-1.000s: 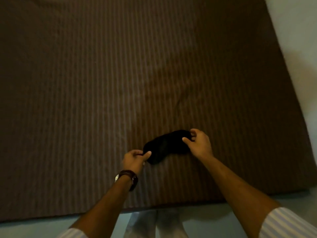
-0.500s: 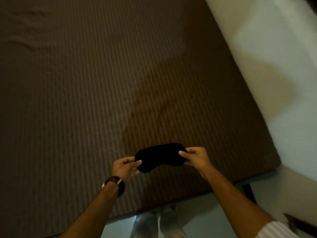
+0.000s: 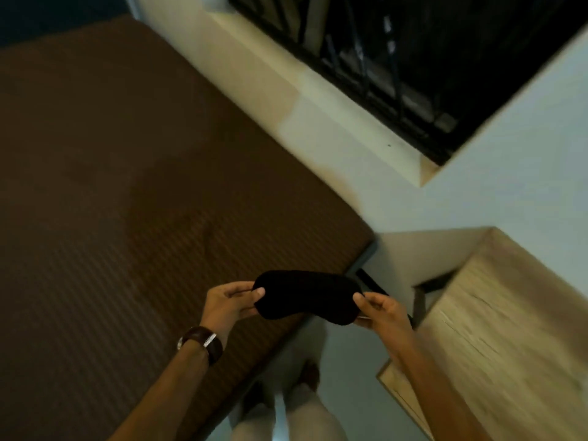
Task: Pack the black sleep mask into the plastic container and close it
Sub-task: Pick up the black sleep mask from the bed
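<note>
To the left of the hands and beyond them spread a bed (image 3: 133,192), covered in brown cloth with fine ribbed stripes, flat and mostly smooth. A brown leather-looking watch (image 3: 203,342) with a pale metal clasp circled the left wrist. The left hand (image 3: 227,302) pinched the left end of the black sleep mask (image 3: 307,297), thumb on top and fingers curled beneath. The mask hung in the air between the two hands, stretched out level, a soft, matte, elongated oval with rounded ends and a slight dip along its lower edge. The right hand (image 3: 380,310) pinched its right end in the same way, so both hands were closed on the mask and held apart by its length. Below the hands stood the person's pale trouser legs (image 3: 286,418) on a light floor. To the right of the right hand stood a wooden cabinet (image 3: 496,329) with pale, streaked grain. Far above the hands, a dark barred window (image 3: 397,52) sat in a cream wall.
</note>
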